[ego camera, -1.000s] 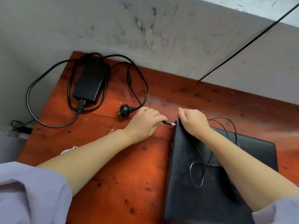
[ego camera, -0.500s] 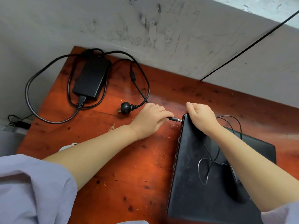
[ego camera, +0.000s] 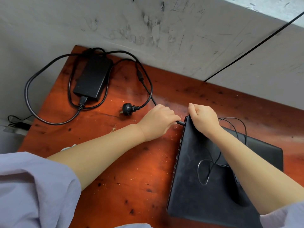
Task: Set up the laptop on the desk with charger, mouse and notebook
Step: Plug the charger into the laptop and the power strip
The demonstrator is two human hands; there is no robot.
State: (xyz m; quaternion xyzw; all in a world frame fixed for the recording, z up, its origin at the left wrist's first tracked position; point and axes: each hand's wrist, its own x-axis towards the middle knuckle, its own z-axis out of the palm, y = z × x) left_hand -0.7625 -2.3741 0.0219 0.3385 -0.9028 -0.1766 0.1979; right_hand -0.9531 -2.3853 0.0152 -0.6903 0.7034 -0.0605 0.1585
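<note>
A closed black laptop (ego camera: 194, 181) lies on the red-brown wooden desk (ego camera: 131, 170) at the right. My right hand (ego camera: 203, 118) grips its far left corner. My left hand (ego camera: 158, 121) pinches the charger's barrel connector (ego camera: 181, 123), whose tip touches the laptop's left edge at that corner. The black charger brick (ego camera: 93, 78) lies at the desk's far left with its cable looped around it. Its wall plug (ego camera: 127, 109) rests loose on the desk. A thin black mouse cable (ego camera: 205, 168) curls on the lid; the mouse is mostly hidden under my right forearm.
A scuffed grey wall (ego camera: 164, 30) runs along the desk's far edge. The desk's left edge drops off beside the charger loop. A small dark object with a wire (ego camera: 18, 125) sits below that edge.
The connector in my left hand has moved right until its tip meets the laptop's edge. My right hand has kept its hold on the corner.
</note>
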